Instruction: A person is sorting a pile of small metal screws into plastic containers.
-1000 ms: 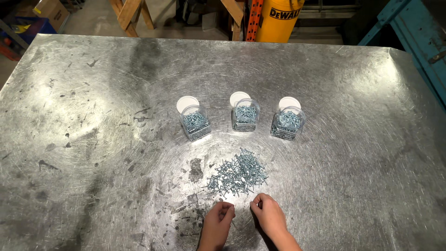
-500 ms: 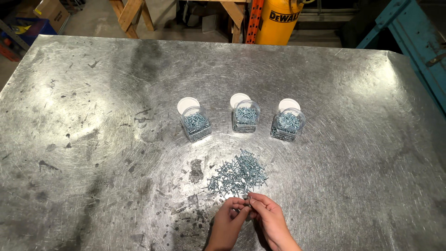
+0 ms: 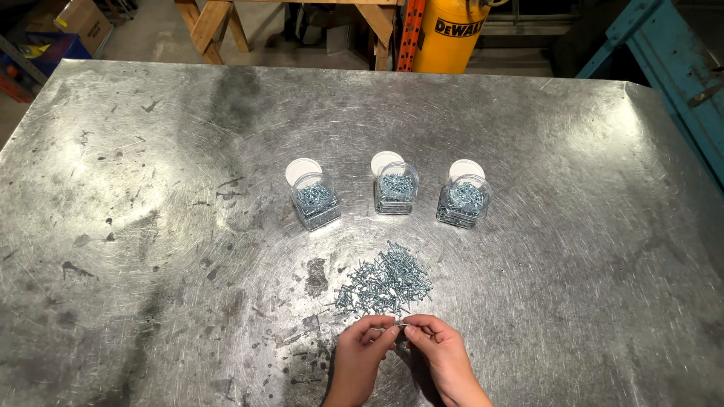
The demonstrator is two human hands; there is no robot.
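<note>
Since the earlier frames your two hands have closed in from apart at the table's near edge to meet at the fingertips just below the screw pile. Your left hand (image 3: 362,350) and right hand (image 3: 441,354) now pinch a single small screw (image 3: 397,325) between them, thumbs and forefingers of both hands clamped on it, the screw lying roughly level and clear of the table. Just beyond your fingertips lies the loose pile of silver screws (image 3: 385,280), spread flat and touching no jar.

Further out you have three clear plastic jars in a row, all open and each partly filled with screws: the left jar (image 3: 314,203), the middle jar (image 3: 394,192) and the right jar (image 3: 462,202). Behind each one a round white lid (image 3: 302,170) lies flat on the table, just touching or just behind its jar; I cannot tell which.

All of this rests on a scratched, stained metal table (image 3: 151,226), grey, with bright glare patches. Past its far edge you can see a yellow cylindrical tank (image 3: 451,34), wooden trestle legs (image 3: 207,22), an orange upright, a cardboard box (image 3: 79,19) at far left, and a blue metal frame (image 3: 671,68) at right.
</note>
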